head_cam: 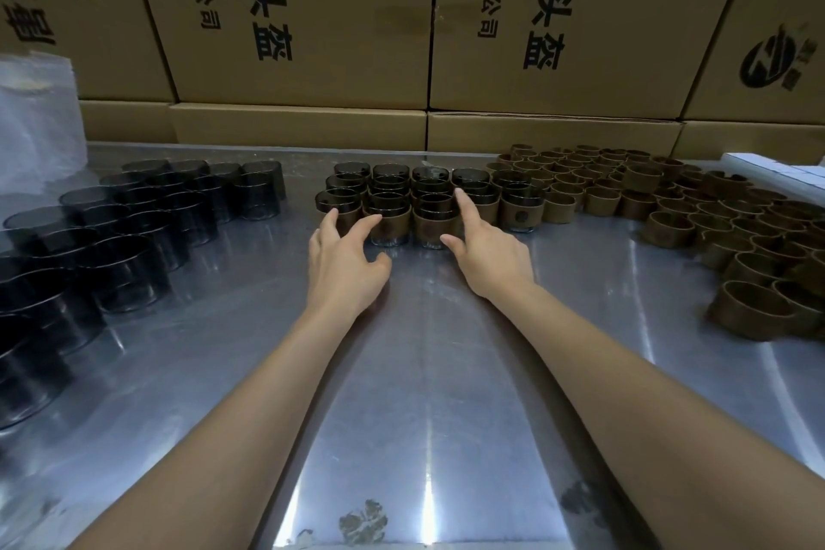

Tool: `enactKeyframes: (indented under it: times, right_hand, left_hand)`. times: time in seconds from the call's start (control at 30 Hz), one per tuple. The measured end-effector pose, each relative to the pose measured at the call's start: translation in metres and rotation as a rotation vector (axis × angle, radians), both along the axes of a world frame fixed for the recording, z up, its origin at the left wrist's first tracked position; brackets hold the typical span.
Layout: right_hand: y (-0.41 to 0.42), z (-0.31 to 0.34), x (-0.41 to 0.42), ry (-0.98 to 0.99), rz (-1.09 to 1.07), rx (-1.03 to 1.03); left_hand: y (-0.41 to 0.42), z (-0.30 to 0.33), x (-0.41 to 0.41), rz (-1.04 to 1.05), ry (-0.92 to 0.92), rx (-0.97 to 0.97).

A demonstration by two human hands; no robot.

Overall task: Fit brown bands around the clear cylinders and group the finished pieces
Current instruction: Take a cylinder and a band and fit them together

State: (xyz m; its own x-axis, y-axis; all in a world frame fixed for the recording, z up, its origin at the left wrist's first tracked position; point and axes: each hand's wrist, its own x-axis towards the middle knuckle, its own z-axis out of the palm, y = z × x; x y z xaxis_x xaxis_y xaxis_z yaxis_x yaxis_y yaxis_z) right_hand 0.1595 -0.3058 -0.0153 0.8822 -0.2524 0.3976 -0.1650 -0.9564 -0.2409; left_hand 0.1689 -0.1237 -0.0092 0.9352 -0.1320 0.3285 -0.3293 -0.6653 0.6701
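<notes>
Several banded cylinders (428, 201) stand packed in rows at the middle of the metal table (402, 371), each clear glass wrapped low with a brown band. My left hand (346, 263) reaches to the front left of this group, fingers spread and loosely bent, fingertips at the nearest cylinders and holding nothing. My right hand (484, 248) is at the front right of the group, its index finger stretched up against a cylinder's side. Bare clear cylinders (125, 237) fill the left of the table. Loose brown bands (669, 201) are heaped on the right.
Stacked cardboard boxes (312, 36) form a wall along the table's far edge. A roll of clear plastic (40, 121) stands at the far left. A white flat object (777, 167) lies at the far right behind the bands.
</notes>
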Motion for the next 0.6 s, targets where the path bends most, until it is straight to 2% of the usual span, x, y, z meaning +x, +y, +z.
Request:
enactKeyframes:
  times: [0.1, 0.4, 0.6]
  right_hand:
    - [-0.0004, -0.0006, 0.0011, 0.003, -0.059, 0.015]
    - [0.0010, 0.0016, 0.0005, 0.034, -0.043, 0.022]
    - [0.0050, 0.0044, -0.0078, -0.052, -0.063, 0.061]
  left_hand:
    - [-0.0006, -0.0005, 0.0006, -0.003, 0.000, -0.004]
    - [-0.0010, -0.0023, 0.0026, -0.019, -0.015, -0.002]
    - [0.0051, -0.0002, 0.0074, 0.031, -0.126, -0.160]
